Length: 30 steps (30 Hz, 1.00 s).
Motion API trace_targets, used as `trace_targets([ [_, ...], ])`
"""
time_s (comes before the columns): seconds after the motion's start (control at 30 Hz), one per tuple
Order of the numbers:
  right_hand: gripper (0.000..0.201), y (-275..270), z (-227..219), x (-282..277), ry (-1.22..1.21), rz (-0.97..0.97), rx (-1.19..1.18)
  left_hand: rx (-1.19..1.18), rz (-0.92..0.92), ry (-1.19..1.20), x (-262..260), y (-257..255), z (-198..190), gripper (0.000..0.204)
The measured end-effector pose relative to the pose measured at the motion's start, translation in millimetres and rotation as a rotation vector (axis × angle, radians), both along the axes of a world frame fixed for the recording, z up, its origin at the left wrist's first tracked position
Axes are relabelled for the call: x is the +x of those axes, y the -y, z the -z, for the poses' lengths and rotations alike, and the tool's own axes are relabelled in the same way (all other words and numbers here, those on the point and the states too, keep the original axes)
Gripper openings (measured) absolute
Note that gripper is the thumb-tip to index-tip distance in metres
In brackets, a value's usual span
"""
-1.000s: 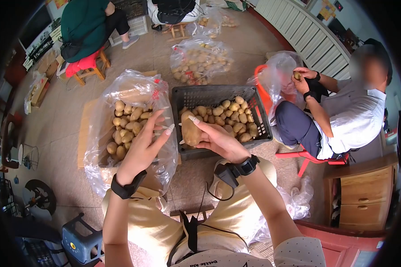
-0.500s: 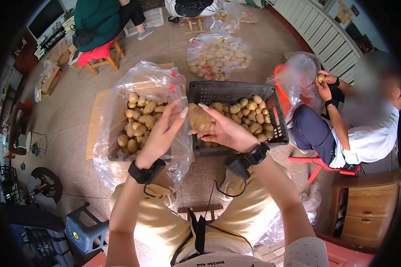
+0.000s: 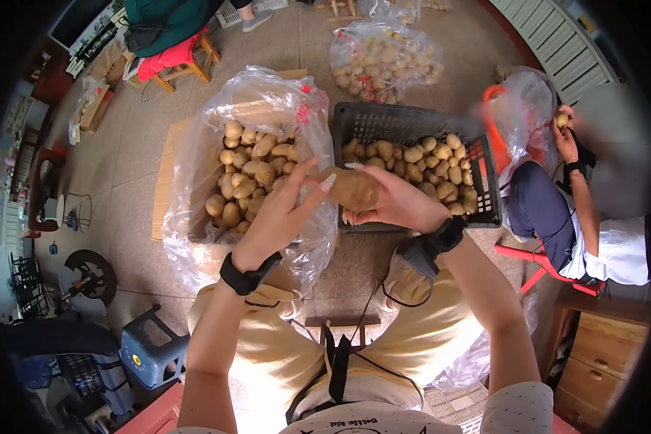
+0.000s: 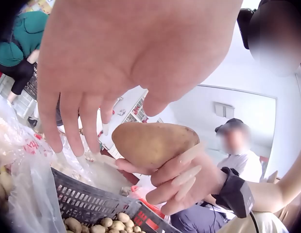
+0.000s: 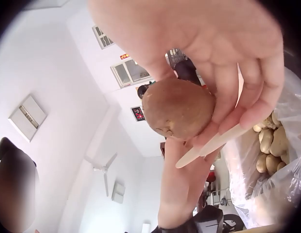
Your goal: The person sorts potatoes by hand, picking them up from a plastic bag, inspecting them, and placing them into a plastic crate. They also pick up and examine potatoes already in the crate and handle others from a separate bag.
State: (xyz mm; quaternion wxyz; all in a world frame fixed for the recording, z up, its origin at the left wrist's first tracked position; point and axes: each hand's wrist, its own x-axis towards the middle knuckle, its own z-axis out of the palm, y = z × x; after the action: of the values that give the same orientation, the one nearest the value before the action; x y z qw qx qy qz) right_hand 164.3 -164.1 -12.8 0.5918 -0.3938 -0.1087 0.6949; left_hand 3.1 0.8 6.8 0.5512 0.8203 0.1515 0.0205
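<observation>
A large potato [image 3: 353, 191] is pinched between the thumb and curled fingers of the right hand [image 3: 405, 202], in front of the black crate's near left corner. The left hand [image 3: 282, 217] is beside it with fingers spread, near the potato's left end. In the left wrist view the potato [image 4: 155, 145] lies in the right hand [image 4: 189, 182], and the left hand [image 4: 131, 53] hangs above with loose fingers. The right wrist view shows the potato [image 5: 178, 108] end-on against the right hand's [image 5: 213, 53] fingers.
A plastic-lined box [image 3: 195, 253] of potatoes stands at left, a black crate [image 3: 369, 119] of potatoes at right. Beyond lies a bag [image 3: 387, 61] of potatoes. A seated person [image 3: 542, 210] is at right; a blue stool [image 3: 152, 347] stands lower left.
The head view has shifted, so the containers appear farther up. The potato in the right hand has turned from upright to more sideways, its end now toward the left hand.
</observation>
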Motion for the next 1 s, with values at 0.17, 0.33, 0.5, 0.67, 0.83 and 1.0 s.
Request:
trace_targets([
  [0.17,0.048,-0.6,-3.1,1.1,-0.031,-0.032,0.076,0.029,0.024,0.113,2.0,2.1,3.0,0.053],
  [0.33,0.048,1.2,-17.5,-10.6,0.035,-0.005,0.025,-0.176,0.086,0.177,3.1,5.9,-0.6,0.060],
  [0.5,0.047,2.1,2.0,-4.4,0.007,-0.064,0.083,0.045,0.102,0.181,4.3,17.1,-6.3,0.075],
  [0.67,0.043,3.6,8.7,-4.7,-0.047,-0.042,0.088,0.073,0.067,0.165,6.3,9.4,2.6,0.070],
  [0.83,0.059,9.2,8.4,-11.8,0.115,0.045,0.129,0.114,0.100,0.276,6.7,9.0,-2.0,0.065],
  [1.0,0.048,8.5,5.5,-11.9,0.300,-0.140,0.108,0.290,0.135,0.227,4.9,11.0,-5.2,0.062],
])
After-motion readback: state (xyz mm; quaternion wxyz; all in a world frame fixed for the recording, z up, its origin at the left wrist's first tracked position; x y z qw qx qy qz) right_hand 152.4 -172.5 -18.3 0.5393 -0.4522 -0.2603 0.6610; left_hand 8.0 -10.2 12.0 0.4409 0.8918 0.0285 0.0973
